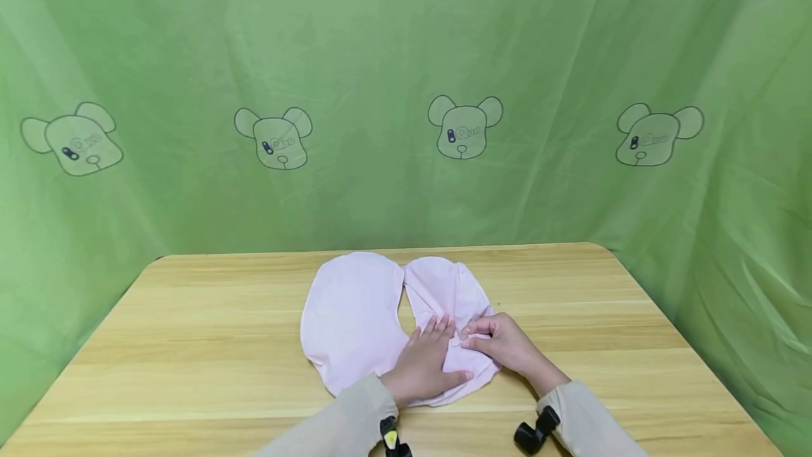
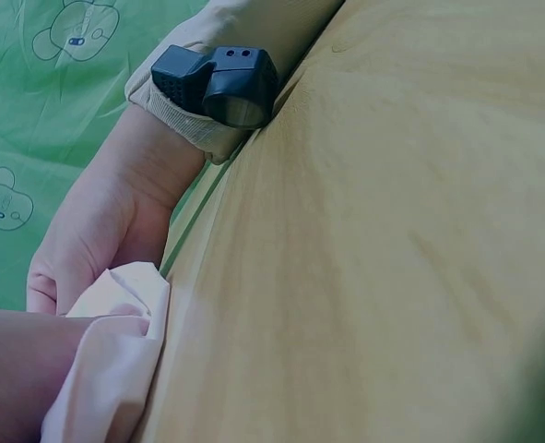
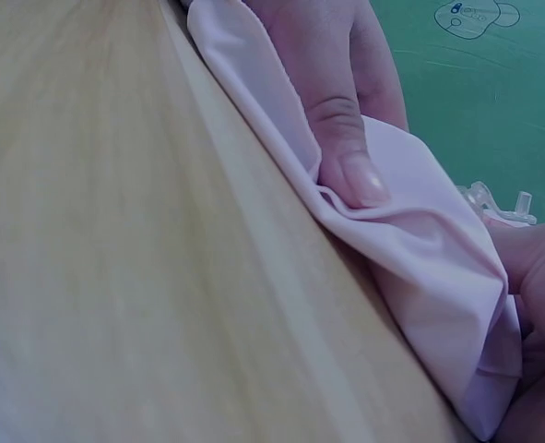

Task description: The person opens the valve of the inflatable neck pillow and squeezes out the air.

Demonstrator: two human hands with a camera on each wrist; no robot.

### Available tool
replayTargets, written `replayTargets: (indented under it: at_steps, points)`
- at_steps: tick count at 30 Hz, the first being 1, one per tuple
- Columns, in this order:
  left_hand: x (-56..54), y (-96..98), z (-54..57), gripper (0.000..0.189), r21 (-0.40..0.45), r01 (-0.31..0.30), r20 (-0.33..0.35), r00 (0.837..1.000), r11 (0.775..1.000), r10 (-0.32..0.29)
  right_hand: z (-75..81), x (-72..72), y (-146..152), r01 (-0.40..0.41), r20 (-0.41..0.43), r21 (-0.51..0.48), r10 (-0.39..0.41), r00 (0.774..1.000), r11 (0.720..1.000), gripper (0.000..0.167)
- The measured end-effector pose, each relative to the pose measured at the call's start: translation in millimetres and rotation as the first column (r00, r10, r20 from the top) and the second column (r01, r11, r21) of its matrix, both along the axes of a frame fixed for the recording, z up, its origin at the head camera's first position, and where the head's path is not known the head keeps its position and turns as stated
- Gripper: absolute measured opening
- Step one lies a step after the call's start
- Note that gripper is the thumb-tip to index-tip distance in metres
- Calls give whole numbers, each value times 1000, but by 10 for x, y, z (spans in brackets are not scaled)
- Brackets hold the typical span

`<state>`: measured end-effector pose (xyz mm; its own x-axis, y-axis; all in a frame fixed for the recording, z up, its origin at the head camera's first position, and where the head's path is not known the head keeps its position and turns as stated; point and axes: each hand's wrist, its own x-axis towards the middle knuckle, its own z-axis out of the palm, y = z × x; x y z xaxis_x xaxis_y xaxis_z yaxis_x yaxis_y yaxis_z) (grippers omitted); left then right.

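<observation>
A flat, pale pink U-shaped neck pillow (image 1: 352, 309), which looks deflated, lies on the wooden table. My left hand (image 1: 423, 367) rests spread on its right lobe, fingers straight and pressing the cloth. In the right wrist view the left thumb (image 3: 350, 171) pushes into the folded fabric. Beside it my right hand (image 1: 507, 344) pinches at a small clear plastic air valve (image 1: 464, 335) between thumb and forefinger. The valve (image 3: 479, 197) also shows above the fabric in the right wrist view. Part of it is hidden by the fingers.
The light wooden table (image 1: 190, 344) extends around the pillow. A green curtain (image 1: 380, 55) with bear-head drawings hangs behind and at both sides. Black wrist-worn devices (image 1: 536, 432) sit at the sleeve cuffs.
</observation>
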<state>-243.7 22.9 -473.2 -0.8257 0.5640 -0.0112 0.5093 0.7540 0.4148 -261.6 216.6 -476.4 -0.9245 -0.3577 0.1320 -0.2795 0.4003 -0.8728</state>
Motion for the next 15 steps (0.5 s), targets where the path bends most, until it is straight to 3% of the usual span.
replayTargets:
  at_steps: [15]
  points:
    - [6,-20,18,86,10,0,15,1000,1000,0,2,-7,46,-55,-6,-9,55,998,998,11]
